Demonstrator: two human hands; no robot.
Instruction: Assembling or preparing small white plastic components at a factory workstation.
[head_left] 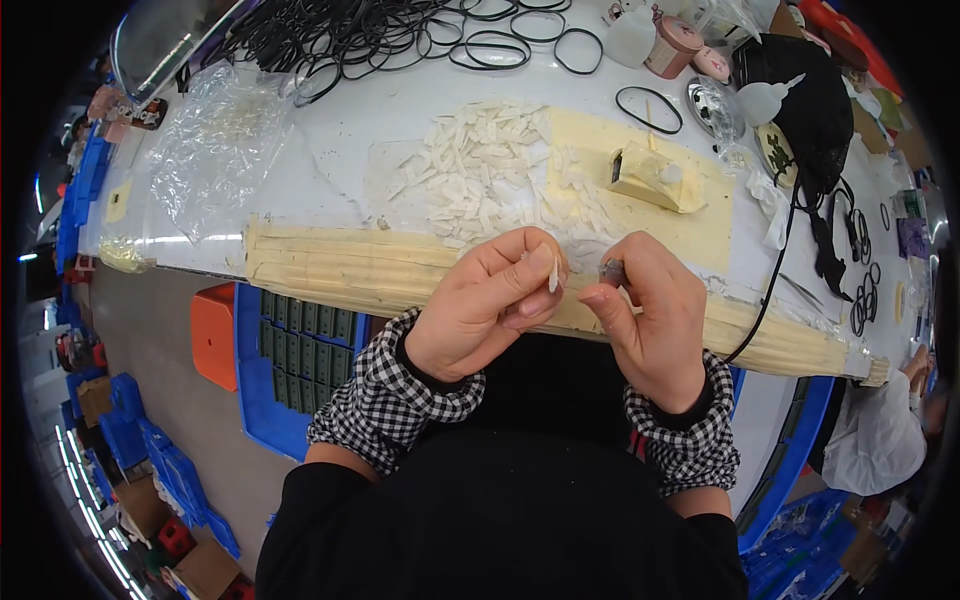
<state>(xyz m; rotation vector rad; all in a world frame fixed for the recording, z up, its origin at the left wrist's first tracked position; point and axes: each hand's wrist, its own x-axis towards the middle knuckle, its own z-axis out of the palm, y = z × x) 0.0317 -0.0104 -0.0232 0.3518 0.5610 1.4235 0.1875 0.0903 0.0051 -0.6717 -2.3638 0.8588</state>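
Both hands sit just over the padded front edge [340, 265] of the bench [570, 90], near each other but not touching.

Left hand [490, 300]: thumb and forefinger together, grip clamped on a small white strip [554, 275] whose lower end sticks out below the fingertips. Right hand [655, 310]: fingers curled round a small dark grey piece [613, 270], the thumb lying just below it; cannot tell how firmly the thumb presses. The strip is thus off the bench, in the gap between the hands and nearer the left.

Beyond the hands: a loose pile of pale strips [490, 140], spilling onto a yellow sheet [705, 235]. A yellow wrapped block [655, 180] stands on that sheet, right of the pile.

Handling, by judgement: the strip should be very light, thin and rather bendy, liable to crease or tear if tugged. Best hold is a gentle fingertip pinch near one end, leaving the other free. The grey piece looks light and stiffer; material cannot be told. Its smallness makes slipping the likelier fault, so take it by opposite sides.
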